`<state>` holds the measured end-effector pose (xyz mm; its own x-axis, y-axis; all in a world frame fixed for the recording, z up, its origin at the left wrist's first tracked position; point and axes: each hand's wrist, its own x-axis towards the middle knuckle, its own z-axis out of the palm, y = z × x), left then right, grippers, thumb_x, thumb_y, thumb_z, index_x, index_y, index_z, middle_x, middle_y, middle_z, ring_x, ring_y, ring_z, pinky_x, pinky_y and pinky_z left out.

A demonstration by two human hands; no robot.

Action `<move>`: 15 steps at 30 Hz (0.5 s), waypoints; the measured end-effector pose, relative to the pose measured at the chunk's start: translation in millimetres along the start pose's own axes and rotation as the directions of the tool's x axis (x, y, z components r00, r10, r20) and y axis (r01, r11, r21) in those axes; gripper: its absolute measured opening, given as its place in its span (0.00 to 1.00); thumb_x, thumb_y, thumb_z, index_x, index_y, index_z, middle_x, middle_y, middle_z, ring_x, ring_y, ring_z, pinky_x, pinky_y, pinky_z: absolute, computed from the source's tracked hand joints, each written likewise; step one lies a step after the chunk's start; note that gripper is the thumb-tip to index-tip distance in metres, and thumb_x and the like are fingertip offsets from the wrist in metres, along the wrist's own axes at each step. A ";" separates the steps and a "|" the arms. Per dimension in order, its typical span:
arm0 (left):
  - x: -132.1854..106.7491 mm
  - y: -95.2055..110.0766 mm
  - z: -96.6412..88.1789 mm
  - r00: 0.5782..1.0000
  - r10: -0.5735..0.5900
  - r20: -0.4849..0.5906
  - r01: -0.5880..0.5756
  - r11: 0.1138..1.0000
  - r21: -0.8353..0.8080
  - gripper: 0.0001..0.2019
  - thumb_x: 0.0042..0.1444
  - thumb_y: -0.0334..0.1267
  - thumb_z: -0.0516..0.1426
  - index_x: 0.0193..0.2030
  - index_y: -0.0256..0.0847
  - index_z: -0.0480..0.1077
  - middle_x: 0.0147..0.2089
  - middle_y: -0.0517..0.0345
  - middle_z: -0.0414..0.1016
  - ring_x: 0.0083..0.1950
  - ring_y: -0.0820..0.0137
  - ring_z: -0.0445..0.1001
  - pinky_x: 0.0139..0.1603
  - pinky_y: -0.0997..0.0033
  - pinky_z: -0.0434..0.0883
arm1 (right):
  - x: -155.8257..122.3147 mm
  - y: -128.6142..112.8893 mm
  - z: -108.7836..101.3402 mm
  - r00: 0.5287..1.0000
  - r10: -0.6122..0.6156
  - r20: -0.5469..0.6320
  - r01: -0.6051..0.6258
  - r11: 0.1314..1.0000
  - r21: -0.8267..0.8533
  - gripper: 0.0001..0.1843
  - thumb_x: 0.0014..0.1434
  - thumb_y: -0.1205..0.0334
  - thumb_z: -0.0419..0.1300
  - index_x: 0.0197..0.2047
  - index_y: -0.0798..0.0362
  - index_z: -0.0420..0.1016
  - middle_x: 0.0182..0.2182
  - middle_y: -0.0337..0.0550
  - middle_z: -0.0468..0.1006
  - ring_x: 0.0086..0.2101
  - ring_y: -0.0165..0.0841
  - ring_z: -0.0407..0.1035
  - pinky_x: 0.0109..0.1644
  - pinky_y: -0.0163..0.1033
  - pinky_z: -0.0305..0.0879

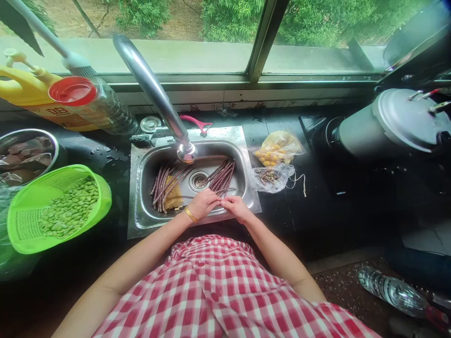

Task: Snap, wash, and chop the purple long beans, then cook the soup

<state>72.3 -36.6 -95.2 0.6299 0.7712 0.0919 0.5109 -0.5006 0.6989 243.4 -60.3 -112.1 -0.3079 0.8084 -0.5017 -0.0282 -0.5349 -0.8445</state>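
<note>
Both hands meet low over the near rim of the sink (143,206), the left hand (201,205) and the right hand (237,207) with fingers curled in and tips pinched together; what sits between them is too small to tell. Working over the basin likely keeps drips and scraps off the worktop (278,211). Purple beans lie in two groups, one bunch (161,188) left of the drain (198,180), partly on a brown cloth-like piece (172,193), the other bunch (225,177) right of it; the split seems meant to keep them sorted. A clear bag (272,177) of small bits stands open beside the sink, presumably to be near the right hand. Green beans (72,206) rest in a perforated basket (16,223) at far left (holes that would suit draining). Writing is scarce: the yellow jug (24,89) carries an orange label (66,115) with a large Chinese character, partly blocked by a red-capped bottle (114,101), so no brand is legible; a tiny pale mark (341,193) at right is unreadable.
</note>
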 end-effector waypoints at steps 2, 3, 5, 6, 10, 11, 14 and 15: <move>-0.2 1.9 -3.2 0.984 -0.143 -0.108 0.134 0.987 -0.092 0.09 0.56 0.39 0.54 0.34 0.41 0.75 0.30 0.54 0.75 0.33 0.69 0.69 0.40 0.66 0.65 | 6.2 -3.9 3.3 1.000 -0.028 -0.005 0.028 0.996 0.085 0.16 0.43 0.51 0.62 0.21 0.55 0.66 0.14 0.30 0.58 0.17 0.21 0.48 0.21 0.30 0.42; 0.1 2.7 -4.3 0.961 -0.229 -0.158 0.204 0.966 -0.158 0.09 0.54 0.39 0.55 0.34 0.42 0.76 0.30 0.54 0.75 0.34 0.69 0.69 0.40 0.66 0.65 | 10.7 -6.4 6.6 0.999 -0.045 -0.005 0.045 0.991 0.126 0.16 0.42 0.50 0.63 0.22 0.55 0.67 0.14 0.30 0.58 0.17 0.21 0.48 0.21 0.30 0.43; 1.4 3.9 -6.0 0.887 -0.407 -0.217 0.326 0.886 -0.329 0.07 0.51 0.39 0.57 0.32 0.42 0.76 0.31 0.54 0.76 0.34 0.68 0.71 0.39 0.67 0.66 | 21.1 -12.3 16.7 0.997 -0.071 -0.008 0.071 0.975 0.210 0.17 0.41 0.50 0.64 0.23 0.55 0.67 0.14 0.30 0.59 0.17 0.21 0.49 0.20 0.30 0.43; 2.2 4.1 -7.4 0.840 -0.492 -0.229 0.369 0.827 -0.423 0.07 0.49 0.39 0.58 0.32 0.41 0.77 0.31 0.54 0.76 0.34 0.68 0.71 0.39 0.67 0.67 | 26.2 -15.2 22.9 0.997 -0.081 -0.014 0.082 0.964 0.253 0.17 0.40 0.50 0.64 0.23 0.55 0.67 0.14 0.30 0.59 0.16 0.21 0.49 0.20 0.30 0.43; 1.5 -4.0 -30.4 0.671 -0.690 -0.273 0.400 0.646 -0.650 0.07 0.45 0.38 0.61 0.30 0.39 0.77 0.32 0.55 0.77 0.34 0.69 0.72 0.38 0.71 0.68 | 38.4 -20.2 43.6 0.992 -0.123 0.026 0.106 0.927 0.360 0.17 0.42 0.49 0.63 0.25 0.55 0.68 0.16 0.31 0.61 0.16 0.20 0.50 0.20 0.29 0.45; -0.8 -10.8 -42.4 0.625 -0.709 -0.326 0.391 0.646 -0.656 0.06 0.45 0.37 0.61 0.30 0.39 0.76 0.31 0.56 0.76 0.33 0.70 0.72 0.37 0.73 0.68 | 38.1 -18.7 44.7 0.989 -0.129 0.072 0.096 0.931 0.352 0.16 0.43 0.50 0.63 0.25 0.55 0.69 0.16 0.31 0.62 0.16 0.20 0.51 0.20 0.29 0.46; -10.5 -47.8 -87.0 0.487 -0.716 -0.500 0.401 0.692 -0.601 0.02 0.46 0.34 0.61 0.26 0.39 0.74 0.26 0.59 0.73 0.29 0.73 0.69 0.30 0.76 0.67 | 30.6 -9.3 34.4 0.968 -0.103 0.227 0.026 0.947 0.319 0.14 0.43 0.53 0.62 0.27 0.56 0.69 0.18 0.33 0.66 0.17 0.21 0.54 0.20 0.29 0.48; -12.9 -64.4 -100.6 0.480 -0.708 -0.518 0.407 0.703 -0.583 0.02 0.45 0.32 0.61 0.25 0.39 0.74 0.23 0.59 0.71 0.27 0.73 0.68 0.28 0.76 0.66 | 27.2 -5.8 27.5 0.961 -0.092 0.260 0.002 0.945 0.326 0.14 0.43 0.54 0.62 0.27 0.55 0.68 0.19 0.34 0.67 0.17 0.21 0.55 0.20 0.29 0.49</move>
<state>-27.6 25.2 -70.0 -0.3619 0.9285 -0.0833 0.2742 0.1915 0.9424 209.1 -42.0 -115.7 -0.5406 0.7623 -0.3558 -0.3372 -0.5838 -0.7386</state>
